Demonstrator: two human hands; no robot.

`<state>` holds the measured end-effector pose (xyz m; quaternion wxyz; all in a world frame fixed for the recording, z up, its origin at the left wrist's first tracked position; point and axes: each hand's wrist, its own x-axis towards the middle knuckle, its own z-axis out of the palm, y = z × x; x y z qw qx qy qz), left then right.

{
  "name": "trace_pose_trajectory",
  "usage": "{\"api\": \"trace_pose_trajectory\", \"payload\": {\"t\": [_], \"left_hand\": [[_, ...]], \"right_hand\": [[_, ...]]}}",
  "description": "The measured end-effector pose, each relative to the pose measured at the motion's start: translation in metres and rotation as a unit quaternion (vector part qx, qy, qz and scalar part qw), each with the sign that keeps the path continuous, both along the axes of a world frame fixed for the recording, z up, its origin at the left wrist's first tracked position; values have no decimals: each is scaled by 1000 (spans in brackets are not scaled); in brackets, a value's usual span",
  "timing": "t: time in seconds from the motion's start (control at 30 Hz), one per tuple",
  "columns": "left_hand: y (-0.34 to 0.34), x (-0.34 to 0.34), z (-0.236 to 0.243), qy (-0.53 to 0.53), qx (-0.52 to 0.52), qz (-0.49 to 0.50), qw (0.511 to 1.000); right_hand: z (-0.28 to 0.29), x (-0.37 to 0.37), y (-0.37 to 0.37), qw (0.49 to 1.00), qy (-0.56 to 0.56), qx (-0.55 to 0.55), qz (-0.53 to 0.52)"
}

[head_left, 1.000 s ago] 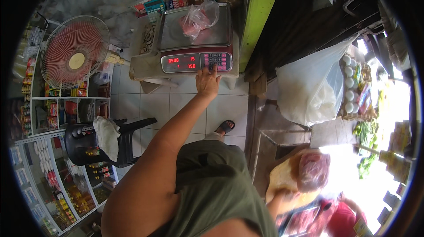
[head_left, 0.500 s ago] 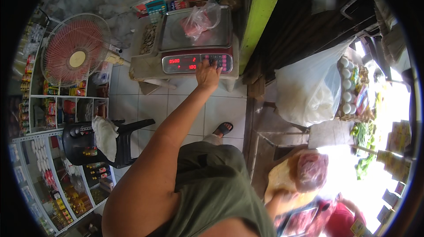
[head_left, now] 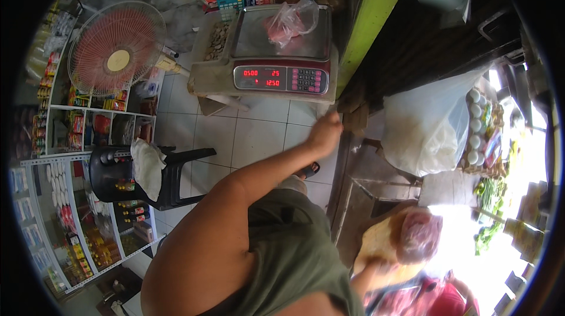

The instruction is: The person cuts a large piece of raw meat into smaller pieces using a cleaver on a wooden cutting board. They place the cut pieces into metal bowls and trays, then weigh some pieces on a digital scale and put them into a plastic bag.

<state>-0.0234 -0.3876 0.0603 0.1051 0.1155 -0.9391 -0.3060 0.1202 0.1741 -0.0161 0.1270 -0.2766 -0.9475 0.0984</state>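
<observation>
My left hand (head_left: 326, 134) is in the air in front of the table, just below the digital scale (head_left: 282, 79). Its fingers are curled in, with nothing visible in them. On the scale's steel tray lies a knotted clear plastic bag (head_left: 292, 23) holding something pink, apparently meat. Red digits glow on the display beside the keypad (head_left: 306, 80). At lower right my right hand (head_left: 376, 269) is by a wooden board (head_left: 376, 242), its fingers blurred. A pink, plastic-wrapped lump (head_left: 421, 235) sits at the board's far side.
Left of the scale are a tray of coins (head_left: 218, 42) and a calculator (head_left: 230, 1). A fan (head_left: 118, 51), a black plastic chair (head_left: 182, 174) and stocked shelves (head_left: 65, 216) line the left. A white plastic bag (head_left: 421, 127) hangs near eggs (head_left: 475, 127). A person in red (head_left: 450, 301) stands lower right.
My left hand has left the scale's keypad and moved toward me and right, its fingers now curled. The numbers on the display differ. The view has shifted slightly.
</observation>
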Motion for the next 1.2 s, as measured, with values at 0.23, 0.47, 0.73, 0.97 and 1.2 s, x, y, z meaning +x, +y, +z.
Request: {"api": "trace_pose_trajectory", "payload": {"t": [0.23, 0.47, 0.73, 0.97, 1.2], "left_hand": [[164, 42, 19, 58, 117, -292, 948], [268, 51, 71, 40, 38, -333, 941], [405, 108, 101, 65, -29, -434, 898], [500, 119, 89, 74, -21, -566, 821], [563, 90, 55, -16, -43, -662, 748]], "right_hand": [[71, 0, 18, 979, -37, -197, 23], [185, 45, 106, 886, 184, -407, -123], [91, 223, 126, 949, 50, -282, -131], [51, 372, 88, 921, -71, -239, -298], [95, 404, 61, 876, -14, -197, -439]]}}
